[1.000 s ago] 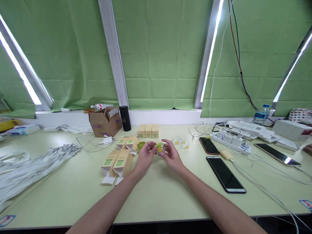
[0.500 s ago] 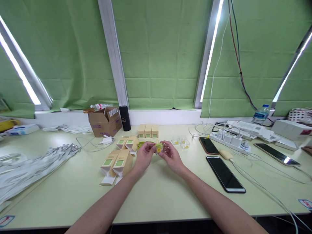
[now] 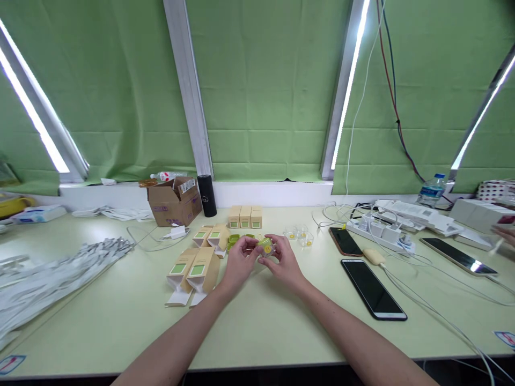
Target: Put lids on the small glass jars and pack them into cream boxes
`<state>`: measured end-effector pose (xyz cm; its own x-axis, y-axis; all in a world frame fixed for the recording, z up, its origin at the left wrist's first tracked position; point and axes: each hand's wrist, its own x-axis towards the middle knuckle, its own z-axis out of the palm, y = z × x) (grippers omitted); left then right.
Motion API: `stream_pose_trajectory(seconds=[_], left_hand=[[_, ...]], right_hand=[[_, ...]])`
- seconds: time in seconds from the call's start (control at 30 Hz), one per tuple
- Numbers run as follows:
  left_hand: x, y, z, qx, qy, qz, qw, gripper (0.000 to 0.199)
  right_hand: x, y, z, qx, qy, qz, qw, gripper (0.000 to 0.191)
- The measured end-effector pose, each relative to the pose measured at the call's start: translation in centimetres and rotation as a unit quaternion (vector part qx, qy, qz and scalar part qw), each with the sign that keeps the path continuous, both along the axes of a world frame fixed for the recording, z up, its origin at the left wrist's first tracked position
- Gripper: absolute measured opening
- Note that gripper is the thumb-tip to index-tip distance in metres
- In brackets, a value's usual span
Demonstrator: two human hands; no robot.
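Note:
A small clear plastic case [image 3: 266,247] with a yellow round mark and green showing in it is held between my two hands above the table. My left hand [image 3: 240,262] pinches its left side with thumb and fingertips. On the opposite side, my right hand [image 3: 286,264] grips it the same way. Just behind my left hand lie green pieces [image 3: 234,239], partly covered by my fingers. Several similar clear cases [image 3: 301,234] with yellow marks stand beyond my right hand. To the left are kraft paper boxes [image 3: 204,268] with green windows and their near flaps open.
A row of three kraft boxes [image 3: 245,217] stands farther back. A cardboard carton [image 3: 173,206] and a black cylinder [image 3: 206,195] are by the wall. Phones [image 3: 374,289], a power strip [image 3: 380,231] and cables lie right, white strips [image 3: 68,279] left. Another person's hand [image 3: 505,234] shows at the right edge.
The clear case has tilted between my fingers and shifted slightly right. More of the green pieces behind my left hand shows. Another person's hand now reaches in higher at the right edge.

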<state>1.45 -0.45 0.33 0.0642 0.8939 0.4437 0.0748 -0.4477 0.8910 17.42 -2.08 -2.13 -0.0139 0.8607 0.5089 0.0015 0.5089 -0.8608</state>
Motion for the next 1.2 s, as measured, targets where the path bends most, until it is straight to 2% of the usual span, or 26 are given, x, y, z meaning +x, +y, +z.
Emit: stream_pose_trajectory(seconds=[0.13,0.3,0.4,0.53,0.67,0.73,0.83,0.97,1.07,1.2], left_hand=[[-0.1,-0.1,0.0,0.021,-0.042,-0.014,0.999,0.040],[-0.3,0.0,-0.1,0.004,-0.082,-0.021,0.996,0.036],[-0.3,0.1,-0.1,-0.003,-0.073,-0.018,0.997,0.035],[-0.2,-0.1,0.1,-0.011,-0.059,-0.021,0.998,0.030],[-0.3,-0.3,0.4,-0.015,-0.043,-0.032,0.998,0.017],[-0.4,-0.4,0.4,-0.018,-0.029,-0.032,0.999,0.018],[-0.4,-0.4,0.3,-0.035,-0.020,-0.035,0.999,0.023],[0.0,-0.1,-0.2,-0.056,-0.020,-0.056,0.997,0.039],[0.3,0.0,-0.4,-0.050,-0.018,-0.065,0.996,0.053],[0.4,-0.1,-0.5,-0.037,0.007,-0.051,0.998,0.050]], right_hand=[[0.1,0.1,0.5,-0.041,0.101,0.055,0.993,0.053],[0.8,0.9,0.9,-0.130,0.296,0.162,0.932,0.041],[1.4,1.4,0.8,-0.182,0.335,0.185,0.906,0.033],[1.6,1.6,0.4,-0.217,0.343,0.177,0.897,0.028],[1.4,1.4,0.5,-0.202,0.340,0.162,0.904,0.033],[1.3,1.2,0.5,-0.189,0.330,0.146,0.913,0.040],[1.3,1.1,0.5,-0.156,0.289,0.108,0.938,0.050],[1.0,1.2,0.3,-0.112,0.180,0.036,0.977,0.061],[0.6,1.0,0.0,-0.092,0.122,-0.001,0.988,0.064],[0.2,0.6,-0.2,-0.044,0.048,-0.003,0.998,0.063]])
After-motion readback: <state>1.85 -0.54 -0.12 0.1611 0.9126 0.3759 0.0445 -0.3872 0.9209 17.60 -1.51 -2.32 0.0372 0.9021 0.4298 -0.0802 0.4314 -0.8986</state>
